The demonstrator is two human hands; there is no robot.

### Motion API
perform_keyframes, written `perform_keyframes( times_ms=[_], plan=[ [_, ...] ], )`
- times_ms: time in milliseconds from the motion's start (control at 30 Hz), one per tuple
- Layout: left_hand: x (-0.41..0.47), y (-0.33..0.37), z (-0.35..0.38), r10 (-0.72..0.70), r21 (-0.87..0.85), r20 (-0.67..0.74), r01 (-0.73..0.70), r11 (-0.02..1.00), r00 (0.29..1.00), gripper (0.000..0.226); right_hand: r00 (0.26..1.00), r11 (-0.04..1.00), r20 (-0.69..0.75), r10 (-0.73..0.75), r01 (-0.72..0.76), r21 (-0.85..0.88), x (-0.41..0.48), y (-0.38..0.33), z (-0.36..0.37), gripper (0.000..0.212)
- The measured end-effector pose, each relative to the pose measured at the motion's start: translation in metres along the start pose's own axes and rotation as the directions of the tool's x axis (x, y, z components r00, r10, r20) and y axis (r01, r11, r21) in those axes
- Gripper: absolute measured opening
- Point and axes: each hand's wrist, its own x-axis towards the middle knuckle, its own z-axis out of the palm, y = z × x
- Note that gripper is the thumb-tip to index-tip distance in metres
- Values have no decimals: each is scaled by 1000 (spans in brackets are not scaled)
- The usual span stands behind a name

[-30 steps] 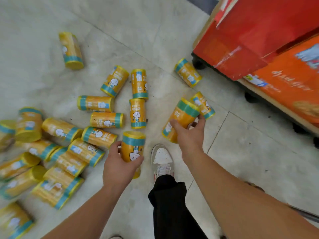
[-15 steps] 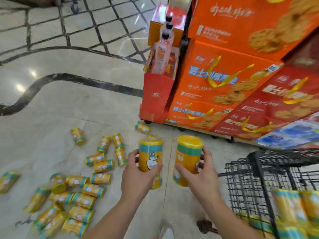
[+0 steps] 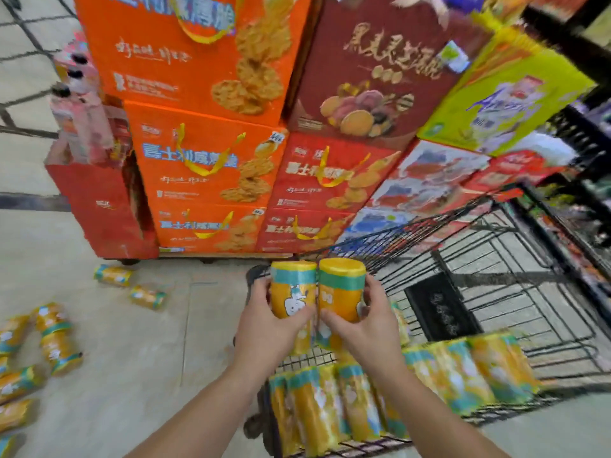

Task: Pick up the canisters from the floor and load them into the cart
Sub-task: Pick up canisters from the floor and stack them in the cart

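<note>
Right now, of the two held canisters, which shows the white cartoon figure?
The left hand canister; the right hand canister shows small white marks.

black wire cart [image 3: 496,226], glossy printed cartons [image 3: 205,166]

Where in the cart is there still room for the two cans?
The far part of the cart is bare wire, past the black flap. The near end is crowded with a row of canisters. Both hands, left and right, hold canisters above that row.

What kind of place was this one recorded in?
Most likely a supermarket or similar shop: stacked gift boxes of biscuits on display, a wire shopping cart, and shelving at the right edge.
</note>
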Motion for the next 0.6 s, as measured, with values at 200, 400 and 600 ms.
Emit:
perform_keyframes(
  times_ms=[200,400,600],
  plan=[
    [68,-46,138,-207,146,-48,212,966,977,73,975,942,164,148,-89,-324,123,124,-40,89],
    [140,-120,202,-462,209,-147,484,850,875,64,871,799,364,331,-53,-599,210,208,-10,79],
    [151,-181,247,-617,351,-72,599,720,784,89,740,690,458,492,-11,-723,221,269,25,82]
  ],
)
